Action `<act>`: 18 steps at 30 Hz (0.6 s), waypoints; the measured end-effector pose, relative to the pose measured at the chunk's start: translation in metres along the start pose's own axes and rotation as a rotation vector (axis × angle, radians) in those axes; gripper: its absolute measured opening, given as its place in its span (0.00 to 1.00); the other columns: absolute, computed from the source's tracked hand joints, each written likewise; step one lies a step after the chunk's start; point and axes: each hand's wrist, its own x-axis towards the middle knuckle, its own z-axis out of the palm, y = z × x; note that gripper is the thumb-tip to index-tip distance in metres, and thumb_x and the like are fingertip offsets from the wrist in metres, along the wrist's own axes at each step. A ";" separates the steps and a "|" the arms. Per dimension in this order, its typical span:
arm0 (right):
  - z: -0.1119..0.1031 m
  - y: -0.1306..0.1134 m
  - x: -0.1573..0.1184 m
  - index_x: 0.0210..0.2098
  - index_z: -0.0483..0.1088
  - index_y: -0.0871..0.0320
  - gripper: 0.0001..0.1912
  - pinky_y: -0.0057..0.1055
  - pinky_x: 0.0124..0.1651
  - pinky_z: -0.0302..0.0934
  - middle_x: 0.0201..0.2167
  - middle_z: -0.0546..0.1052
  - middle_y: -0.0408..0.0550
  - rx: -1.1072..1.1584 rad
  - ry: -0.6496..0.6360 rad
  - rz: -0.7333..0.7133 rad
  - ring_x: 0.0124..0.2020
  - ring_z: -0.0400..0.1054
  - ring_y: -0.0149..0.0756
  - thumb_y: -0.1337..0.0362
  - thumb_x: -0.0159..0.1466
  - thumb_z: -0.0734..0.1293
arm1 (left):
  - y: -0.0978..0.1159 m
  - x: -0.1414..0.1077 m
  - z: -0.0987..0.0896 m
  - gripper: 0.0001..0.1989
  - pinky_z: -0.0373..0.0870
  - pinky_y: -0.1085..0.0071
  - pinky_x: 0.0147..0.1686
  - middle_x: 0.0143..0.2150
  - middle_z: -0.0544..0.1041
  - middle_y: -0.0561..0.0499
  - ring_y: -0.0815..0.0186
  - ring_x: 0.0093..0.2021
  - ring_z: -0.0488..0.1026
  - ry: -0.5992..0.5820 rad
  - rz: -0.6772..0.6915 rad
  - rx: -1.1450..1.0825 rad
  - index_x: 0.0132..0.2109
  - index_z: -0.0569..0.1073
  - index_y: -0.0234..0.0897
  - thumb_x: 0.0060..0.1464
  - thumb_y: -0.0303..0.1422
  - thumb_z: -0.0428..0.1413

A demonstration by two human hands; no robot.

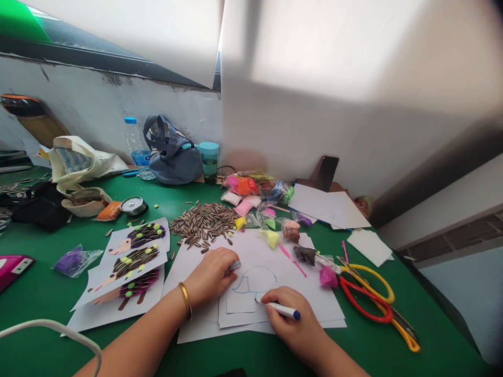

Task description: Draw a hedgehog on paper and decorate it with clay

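My right hand (288,314) grips a white marker (283,310) with a dark blue end, its tip touching a sheet of white paper (239,303). Thin blue lines on that sheet form a rounded outline (257,278) with a pointed part at its left. My left hand (214,269) rests on the stacked papers left of the drawing, fingers curled round a small pale blue piece (234,266) that I cannot identify. Behind it lies a pile of striped sunflower seeds (202,222). To the left are finished-looking paper hedgehogs (139,259) with seed spines and green dots.
Scissors with yellow and red handles (367,293) lie at the right. Bagged coloured clay (251,186) sits behind the papers, with loose lumps nearer. A blue bag (175,157), a teal-lidded cup (209,162) and a phone (328,173) stand by the wall. A white cable (58,327) curves at front left.
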 end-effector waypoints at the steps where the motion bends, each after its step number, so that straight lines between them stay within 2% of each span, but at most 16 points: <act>1: 0.000 0.000 0.000 0.36 0.74 0.56 0.09 0.32 0.41 0.66 0.34 0.79 0.47 0.000 0.002 0.007 0.37 0.74 0.37 0.69 0.60 0.62 | 0.000 0.000 0.000 0.11 0.64 0.61 0.48 0.45 0.76 0.47 0.57 0.47 0.70 -0.002 0.000 -0.001 0.42 0.71 0.39 0.51 0.26 0.59; 18: 0.000 0.001 0.000 0.34 0.74 0.56 0.10 0.32 0.40 0.66 0.32 0.79 0.47 0.000 0.031 0.040 0.35 0.74 0.37 0.68 0.60 0.61 | 0.000 0.000 0.001 0.11 0.64 0.61 0.47 0.45 0.76 0.47 0.57 0.47 0.71 0.011 0.006 -0.006 0.42 0.71 0.40 0.50 0.26 0.59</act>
